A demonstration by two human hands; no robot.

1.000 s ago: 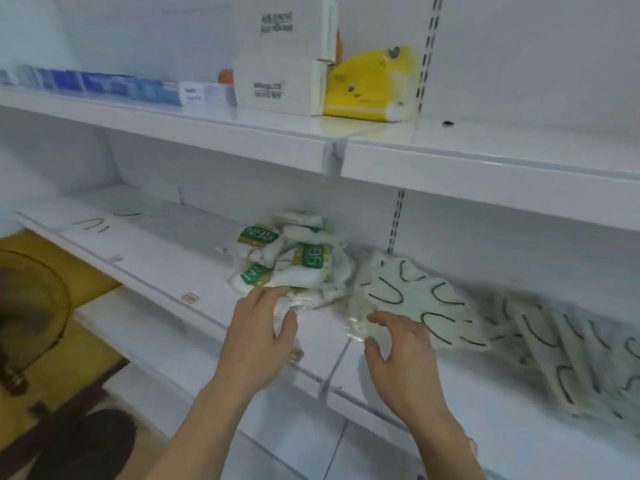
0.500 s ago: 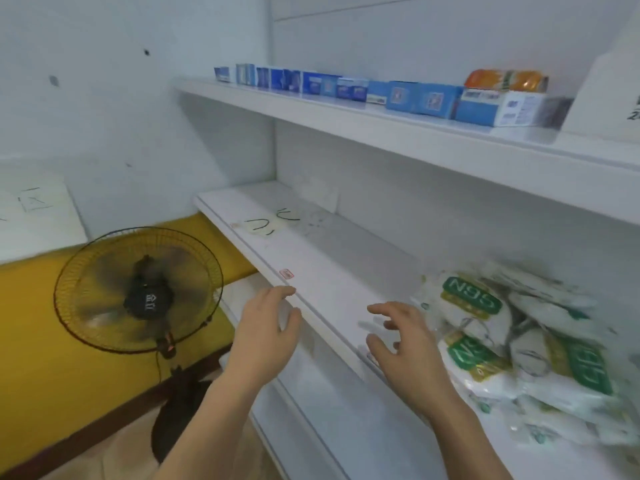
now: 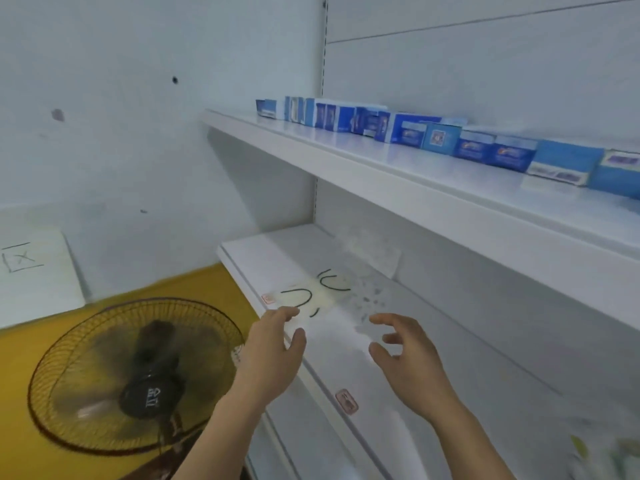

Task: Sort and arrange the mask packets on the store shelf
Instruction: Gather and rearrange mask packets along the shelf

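1. Landmark: the middle shelf (image 3: 346, 358), white and largely bare at its left end.
2. Task item: a single clear mask packet (image 3: 313, 296) with black ear loops lies flat on the middle shelf, close to its front lip and near its left end. A blurred edge of further packets (image 3: 602, 452) shows at the shelf's far right, well apart from the first.
3. Left hand (image 3: 273, 351): fingers relaxed and extended, holding nothing; fingertips sit at the front lip just short of the packet. Contact with it cannot be confirmed.
4. Right hand (image 3: 405, 355): fingers loosely spread, holding nothing, hovering over the shelf just right of the packet.
5. Step in hand, as judged: reaching for the stray packet for collection.
6. Next move calls for: sliding or pinching the thin, slippery film off the flat surface, then carrying it right to join the others.
7. Above the middle shelf, blue boxes (image 3: 415, 129) stand in a row; not involved.
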